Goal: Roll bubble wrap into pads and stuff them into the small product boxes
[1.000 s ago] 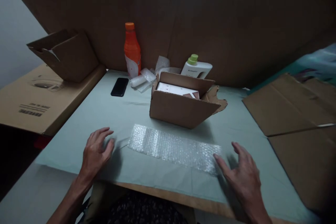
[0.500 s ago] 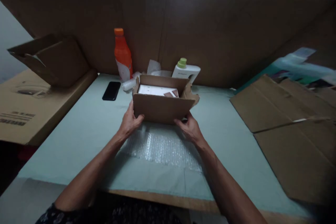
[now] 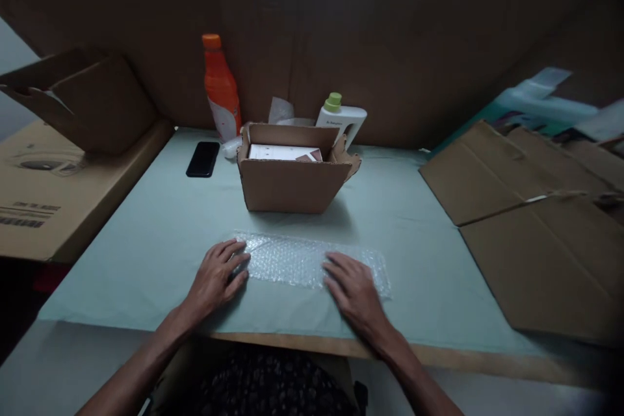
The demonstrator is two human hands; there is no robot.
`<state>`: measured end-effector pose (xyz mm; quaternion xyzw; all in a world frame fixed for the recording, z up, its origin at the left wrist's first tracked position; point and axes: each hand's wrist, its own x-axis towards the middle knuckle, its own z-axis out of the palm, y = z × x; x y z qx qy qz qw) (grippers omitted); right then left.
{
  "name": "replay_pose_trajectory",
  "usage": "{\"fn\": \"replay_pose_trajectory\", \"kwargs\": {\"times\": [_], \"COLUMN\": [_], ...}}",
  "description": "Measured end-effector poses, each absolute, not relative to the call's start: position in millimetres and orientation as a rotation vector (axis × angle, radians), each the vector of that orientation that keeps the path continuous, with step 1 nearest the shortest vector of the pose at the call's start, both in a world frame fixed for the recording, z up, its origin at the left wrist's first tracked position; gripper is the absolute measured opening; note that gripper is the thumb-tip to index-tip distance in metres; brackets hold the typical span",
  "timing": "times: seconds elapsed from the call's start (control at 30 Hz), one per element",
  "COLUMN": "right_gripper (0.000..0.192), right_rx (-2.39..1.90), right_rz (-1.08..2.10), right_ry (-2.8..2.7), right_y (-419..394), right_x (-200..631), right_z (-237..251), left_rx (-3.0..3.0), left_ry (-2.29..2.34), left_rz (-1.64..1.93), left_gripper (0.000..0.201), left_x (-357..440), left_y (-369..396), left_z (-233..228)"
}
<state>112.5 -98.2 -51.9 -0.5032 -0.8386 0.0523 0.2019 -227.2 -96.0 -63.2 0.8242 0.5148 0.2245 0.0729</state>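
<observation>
A strip of bubble wrap (image 3: 287,261) lies flat on the green-covered table (image 3: 146,234) in front of me. My left hand (image 3: 218,275) rests at its left end, fingers stretched and slightly apart. Over its right part lies my right hand (image 3: 353,289), palm down with the fingers spread. Neither hand grips anything. Just beyond the wrap stands an open cardboard box (image 3: 292,187), holding a white box (image 3: 280,153) with a brown pattern at one corner. The lower part of the white box is hidden inside.
Behind the box stand an orange bottle (image 3: 221,91) and a white bottle with a green cap (image 3: 341,118). A black phone (image 3: 203,159) lies left of them. Cardboard boxes (image 3: 112,104) are stacked at left; folded cardboard (image 3: 541,260) lies at right. A tall cardboard wall (image 3: 390,39) closes the back.
Both hands have let go of the cardboard box, which now stands on the table behind the bubble wrap. They have come back toward me onto the wrap. The view has tilted down.
</observation>
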Motion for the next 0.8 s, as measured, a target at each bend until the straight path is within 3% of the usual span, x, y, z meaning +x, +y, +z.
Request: {"fn": "replay_pose_trajectory", "kwargs": {"times": [0.13, 0.2, 0.27, 0.4, 0.53, 0.7, 0.8], "right_gripper": [0.034, 0.041, 0.043, 0.028, 0.033, 0.066, 0.058], "right_rx": [-1.752, -1.831, -1.877, -1.828, -1.769, -1.579, -1.499], "right_rz": [-0.086, -0.087, -0.008, 0.368, 0.865, 1.537, 1.77], "right_ry": [-2.081, -2.033, -2.014, -1.981, -1.869, -1.737, -1.57], "right_y": [-90, -77, -65, -71, -128, -196, -212], "right_x": [196, 205, 196, 173, 169, 151, 132], "right_z": [-46, -44, -41, -28, -7, -5, -13], "left_rx": [2.344, 2.236, 2.158, 2.092, 2.098, 2.25, 2.296], "left_ry": [1.803, 2.052, 2.17, 2.104, 2.024, 1.782, 1.679], "left_rz": [0.743, 0.751, 0.742, 0.883, 0.948, 0.901, 0.907], "left_gripper": [0.03, 0.041, 0.038, 0.006, 0.012, 0.024, 0.049], "left_x": [-229, -223, -215, -208, -210, -180, -160], "left_y": [-95, -96, -96, -100, -97, -46, -31], "left_z": [-62, -62, -63, -58, -38, -21, -19]}}
